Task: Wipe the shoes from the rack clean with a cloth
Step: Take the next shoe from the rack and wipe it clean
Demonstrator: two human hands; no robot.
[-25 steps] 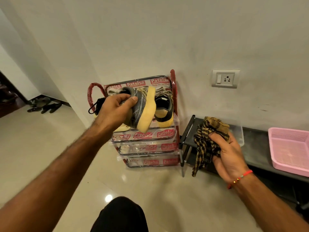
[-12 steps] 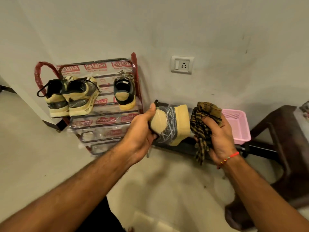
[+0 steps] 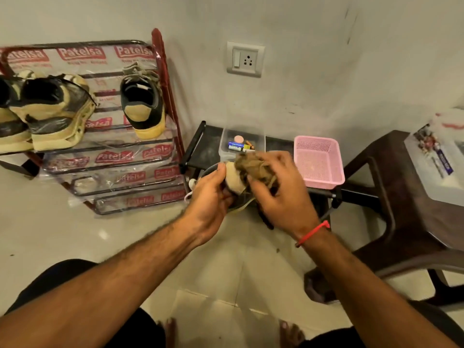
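Observation:
My left hand (image 3: pixel 211 197) grips a grey and tan shoe (image 3: pixel 234 180) in front of me, heel end up. My right hand (image 3: pixel 281 194) holds a bunched brown checked cloth (image 3: pixel 253 165) pressed against the shoe's top; most of the shoe is hidden behind both hands. On the red metal shoe rack (image 3: pixel 165 79) at the left, wrapped in printed plastic, sit three more shoes: a black and tan one (image 3: pixel 143 106) at the right end and a pair (image 3: pixel 50 111) at the left.
A low black bench (image 3: pixel 200 149) stands against the wall with a clear box of small items (image 3: pixel 242 141) and a pink basket (image 3: pixel 319 162) on it. A dark brown plastic chair (image 3: pixel 406 197) is at the right. A wall socket (image 3: pixel 244 59) sits above.
I have brought the shoe lower and closer to me and turned it. My right hand has moved the cloth onto the shoe. The view has tilted down and to the right.

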